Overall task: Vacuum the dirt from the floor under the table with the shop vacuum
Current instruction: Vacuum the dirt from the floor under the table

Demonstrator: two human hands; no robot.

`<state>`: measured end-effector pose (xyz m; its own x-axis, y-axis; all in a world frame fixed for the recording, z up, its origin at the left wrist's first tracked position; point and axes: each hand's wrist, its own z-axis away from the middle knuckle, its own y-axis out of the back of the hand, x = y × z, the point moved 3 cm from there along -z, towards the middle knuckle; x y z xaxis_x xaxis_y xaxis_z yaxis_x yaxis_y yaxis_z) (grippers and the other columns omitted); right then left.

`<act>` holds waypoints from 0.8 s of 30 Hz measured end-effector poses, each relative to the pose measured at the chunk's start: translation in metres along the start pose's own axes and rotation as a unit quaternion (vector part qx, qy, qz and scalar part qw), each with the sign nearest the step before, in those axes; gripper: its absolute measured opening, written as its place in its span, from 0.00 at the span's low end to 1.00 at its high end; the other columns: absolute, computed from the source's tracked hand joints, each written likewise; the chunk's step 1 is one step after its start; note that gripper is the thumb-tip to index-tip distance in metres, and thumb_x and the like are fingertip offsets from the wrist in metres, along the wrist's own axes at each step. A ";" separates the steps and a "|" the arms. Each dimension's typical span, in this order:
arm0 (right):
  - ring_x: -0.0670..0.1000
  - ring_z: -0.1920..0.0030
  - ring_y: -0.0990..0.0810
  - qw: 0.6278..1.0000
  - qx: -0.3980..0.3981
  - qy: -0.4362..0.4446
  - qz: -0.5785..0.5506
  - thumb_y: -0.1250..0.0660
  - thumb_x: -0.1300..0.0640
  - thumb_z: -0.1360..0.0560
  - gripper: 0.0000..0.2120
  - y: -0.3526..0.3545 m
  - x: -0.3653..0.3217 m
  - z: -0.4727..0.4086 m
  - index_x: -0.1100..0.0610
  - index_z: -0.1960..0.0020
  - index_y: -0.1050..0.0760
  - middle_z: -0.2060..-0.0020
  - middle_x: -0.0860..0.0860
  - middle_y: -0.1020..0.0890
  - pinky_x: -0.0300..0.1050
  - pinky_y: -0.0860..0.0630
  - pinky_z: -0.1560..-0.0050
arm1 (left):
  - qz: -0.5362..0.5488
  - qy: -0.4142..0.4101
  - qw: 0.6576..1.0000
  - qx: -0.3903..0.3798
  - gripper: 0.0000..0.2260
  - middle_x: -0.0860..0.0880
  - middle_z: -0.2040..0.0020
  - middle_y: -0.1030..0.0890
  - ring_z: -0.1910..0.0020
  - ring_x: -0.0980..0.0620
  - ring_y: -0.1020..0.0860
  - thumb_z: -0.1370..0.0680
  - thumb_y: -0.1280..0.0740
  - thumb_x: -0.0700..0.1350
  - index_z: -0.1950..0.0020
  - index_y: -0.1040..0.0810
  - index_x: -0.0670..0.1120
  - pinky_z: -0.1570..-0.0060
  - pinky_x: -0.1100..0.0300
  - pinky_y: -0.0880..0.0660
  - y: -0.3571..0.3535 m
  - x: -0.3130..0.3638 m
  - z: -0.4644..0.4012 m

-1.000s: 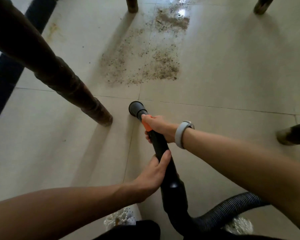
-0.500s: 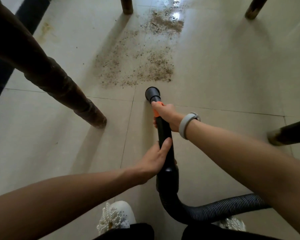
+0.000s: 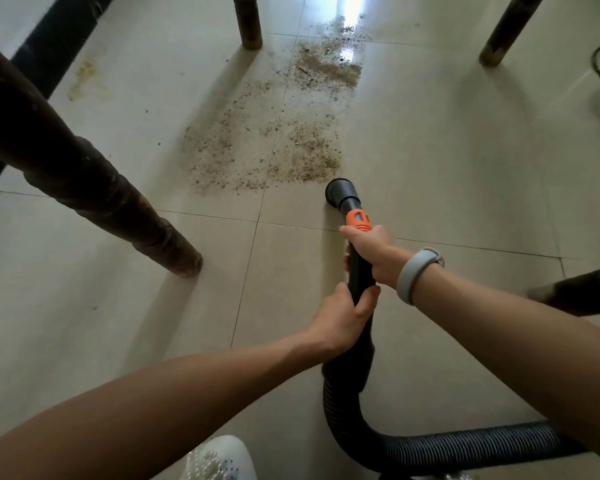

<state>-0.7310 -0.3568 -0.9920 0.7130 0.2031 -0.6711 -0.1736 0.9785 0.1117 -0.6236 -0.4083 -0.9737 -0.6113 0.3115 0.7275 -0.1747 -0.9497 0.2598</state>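
At the near right edge of the scattered brown dirt patch (image 3: 274, 133), both the left hand (image 3: 343, 320) and right hand (image 3: 373, 251) grip the black plastic vacuum wand (image 3: 359, 271), its round nozzle (image 3: 340, 194) poised to sweep far-left.

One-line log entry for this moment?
both hands gripping black vacuum wand | round nozzle at brown dirt patch edge | dirt remaining

No legible text, label, brand, number or sign is to be found anywhere in the view.
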 end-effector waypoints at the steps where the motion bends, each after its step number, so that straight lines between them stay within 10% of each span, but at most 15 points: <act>1: 0.52 0.75 0.29 1.000 0.005 0.003 -0.004 0.34 0.58 0.24 0.11 0.004 -0.002 -0.003 0.62 0.49 0.34 0.68 0.55 0.30 0.40 0.30 0.76 | 0.009 -0.003 1.000 -0.009 0.20 0.40 0.52 0.20 0.53 0.40 0.20 0.21 0.43 0.59 0.45 0.30 0.43 0.49 0.47 0.22 -0.002 0.003 -0.003; 7: 0.51 0.75 0.29 1.000 -0.017 0.000 -0.024 0.34 0.56 0.24 0.12 0.025 -0.013 -0.020 0.61 0.48 0.33 0.69 0.55 0.28 0.39 0.28 0.76 | 0.096 -0.013 0.990 -0.106 0.08 0.50 0.56 0.22 0.55 0.52 0.21 0.21 0.38 0.52 0.48 0.30 0.48 0.51 0.57 0.23 -0.009 0.002 0.003; 24: 0.52 0.74 0.27 0.995 -0.060 0.011 -0.078 0.33 0.56 0.24 0.12 -0.024 -0.001 -0.004 0.62 0.47 0.32 0.67 0.55 0.27 0.41 0.25 0.73 | 0.065 -0.037 0.996 -0.044 0.08 0.48 0.55 0.24 0.54 0.51 0.23 0.19 0.40 0.50 0.47 0.29 0.46 0.51 0.57 0.24 0.036 -0.009 -0.001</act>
<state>-0.7302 -0.3803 -0.9969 0.7233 0.0472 -0.6889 -0.1433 0.9862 -0.0829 -0.6250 -0.4458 -0.9718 -0.5750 0.1836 0.7973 -0.1670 -0.9803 0.1053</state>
